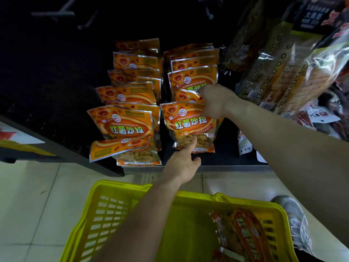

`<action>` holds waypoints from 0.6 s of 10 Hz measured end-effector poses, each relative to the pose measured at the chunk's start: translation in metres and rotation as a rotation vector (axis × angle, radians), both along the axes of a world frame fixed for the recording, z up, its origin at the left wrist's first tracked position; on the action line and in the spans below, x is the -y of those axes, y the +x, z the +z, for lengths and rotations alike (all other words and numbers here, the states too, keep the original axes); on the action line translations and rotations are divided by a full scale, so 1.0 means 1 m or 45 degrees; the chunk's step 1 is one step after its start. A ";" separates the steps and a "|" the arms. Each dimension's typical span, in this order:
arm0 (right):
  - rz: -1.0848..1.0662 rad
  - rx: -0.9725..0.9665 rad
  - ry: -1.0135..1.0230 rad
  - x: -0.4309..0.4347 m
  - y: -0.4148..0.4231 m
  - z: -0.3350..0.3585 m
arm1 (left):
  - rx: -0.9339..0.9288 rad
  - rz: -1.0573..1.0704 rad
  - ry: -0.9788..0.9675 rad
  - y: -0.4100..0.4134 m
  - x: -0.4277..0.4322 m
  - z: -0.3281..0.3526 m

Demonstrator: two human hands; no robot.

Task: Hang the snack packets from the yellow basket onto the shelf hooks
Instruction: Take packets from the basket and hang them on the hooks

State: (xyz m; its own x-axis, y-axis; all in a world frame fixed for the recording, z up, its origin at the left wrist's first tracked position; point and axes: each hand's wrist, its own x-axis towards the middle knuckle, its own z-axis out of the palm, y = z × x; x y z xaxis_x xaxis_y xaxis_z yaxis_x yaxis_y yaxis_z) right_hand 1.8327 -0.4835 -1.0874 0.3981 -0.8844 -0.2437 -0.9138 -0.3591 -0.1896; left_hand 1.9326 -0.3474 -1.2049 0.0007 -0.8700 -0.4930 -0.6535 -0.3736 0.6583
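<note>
Two rows of orange snack packets hang on the dark shelf. My right hand [213, 102] grips the top right corner of the front packet [190, 125] of the right row. My left hand [184, 163] is below it, its index finger touching the packet's clear lower window, the other fingers curled. The left row's front packet [122, 123] hangs beside it, with a tilted packet [120, 148] under it. The yellow basket [117, 205] stands on the floor below, holding a few orange packets [243, 235] at its right side.
Other snack bags in clear and dark wrapping [283, 72] hang to the right of the orange rows. Bare metal hooks [56, 14] stick out at the top left. My grey shoe [294, 220] is beside the basket on the pale tiled floor [28, 205].
</note>
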 end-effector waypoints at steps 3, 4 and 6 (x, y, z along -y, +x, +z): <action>-0.053 0.221 -0.064 0.009 0.000 -0.008 | 0.152 -0.049 -0.047 0.012 0.017 0.003; -0.129 0.150 -0.147 0.010 -0.004 -0.010 | 0.164 -0.025 -0.002 0.020 0.025 -0.001; -0.082 0.109 0.017 0.009 -0.006 -0.008 | 0.139 -0.104 0.018 0.010 0.018 -0.002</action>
State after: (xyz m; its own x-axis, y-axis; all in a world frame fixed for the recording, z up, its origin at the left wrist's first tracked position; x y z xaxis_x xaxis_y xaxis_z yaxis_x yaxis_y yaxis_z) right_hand 1.8270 -0.4926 -1.0949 0.3602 -0.9059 -0.2229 -0.9153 -0.2970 -0.2721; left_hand 1.9429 -0.3656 -1.2069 -0.0154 -0.8622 -0.5063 -0.7493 -0.3253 0.5768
